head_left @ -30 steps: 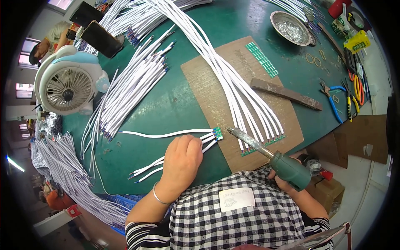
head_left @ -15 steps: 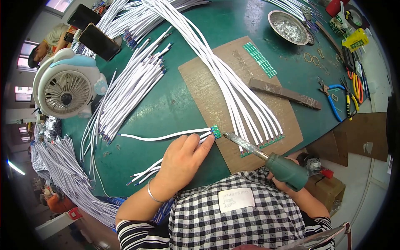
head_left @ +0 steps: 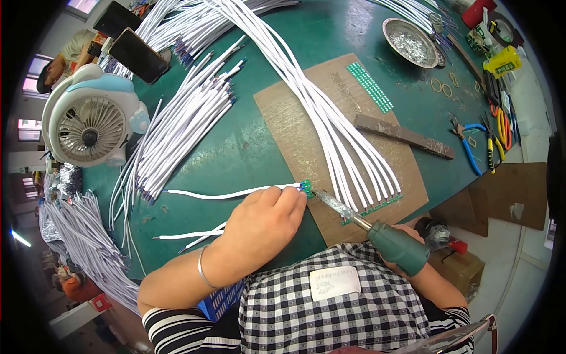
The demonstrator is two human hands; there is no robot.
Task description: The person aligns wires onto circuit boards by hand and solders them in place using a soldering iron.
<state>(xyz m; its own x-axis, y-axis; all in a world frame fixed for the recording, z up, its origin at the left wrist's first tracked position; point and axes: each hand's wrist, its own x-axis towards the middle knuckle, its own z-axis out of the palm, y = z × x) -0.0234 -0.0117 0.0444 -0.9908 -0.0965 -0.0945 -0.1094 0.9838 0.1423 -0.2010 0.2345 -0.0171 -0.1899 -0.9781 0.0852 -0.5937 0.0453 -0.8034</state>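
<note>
My left hand (head_left: 265, 221) is closed on white cables (head_left: 218, 196), its fingers just left of a small green circuit board (head_left: 305, 185). Other cable ends (head_left: 191, 236) stick out beneath the hand on its left side. My right hand (head_left: 411, 232) grips the green handle of a soldering iron (head_left: 396, 246); most of its fingers are hidden behind the handle. The iron's tip is close to the right edge of the little board; whether they touch I cannot tell. Right of it, several long white cables (head_left: 318, 112) end at a row of small boards (head_left: 377, 205) on a brown wooden board (head_left: 289, 121).
A dark bar (head_left: 404, 135) and a perforated green panel (head_left: 370, 87) lie on the wooden board. Beyond are a metal bowl (head_left: 389, 47) of solder scraps, pliers (head_left: 469, 144) and rubber bands (head_left: 441, 87). Cable bundles (head_left: 186, 133), a fan (head_left: 88, 121) and a phone (head_left: 138, 56) stand left.
My left hand has shifted its hold on the cables, with the fingers now more curled and the forearm further left. The soldering iron has moved slightly down and left.
</note>
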